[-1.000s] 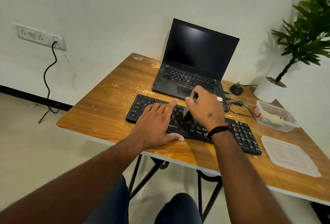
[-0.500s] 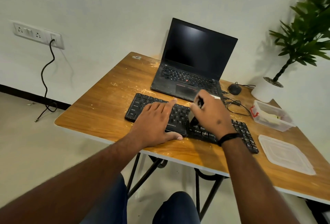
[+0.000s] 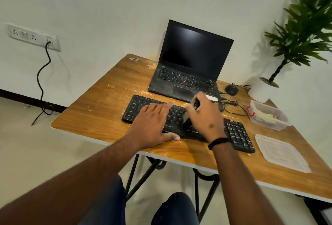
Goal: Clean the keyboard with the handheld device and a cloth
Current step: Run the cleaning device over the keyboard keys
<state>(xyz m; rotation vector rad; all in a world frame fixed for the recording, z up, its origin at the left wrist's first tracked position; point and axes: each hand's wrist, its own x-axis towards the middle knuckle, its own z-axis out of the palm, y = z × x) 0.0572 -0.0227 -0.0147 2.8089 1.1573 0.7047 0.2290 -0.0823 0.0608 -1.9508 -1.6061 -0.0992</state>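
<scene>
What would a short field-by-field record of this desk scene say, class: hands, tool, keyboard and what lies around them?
Left hand: flat on the keyboard, fingers straight, steadying it
Right hand: grip closed round the handheld device
Device: tip down on the keys near the keyboard's middle
Laptop: open behind the keyboard, screen dark
Mouse: right of the laptop
Clear container: open, at the table's right side
Lid: flat, nearer the front edge
Table: wooden, with pale specks
Cloth: not clearly in view
</scene>
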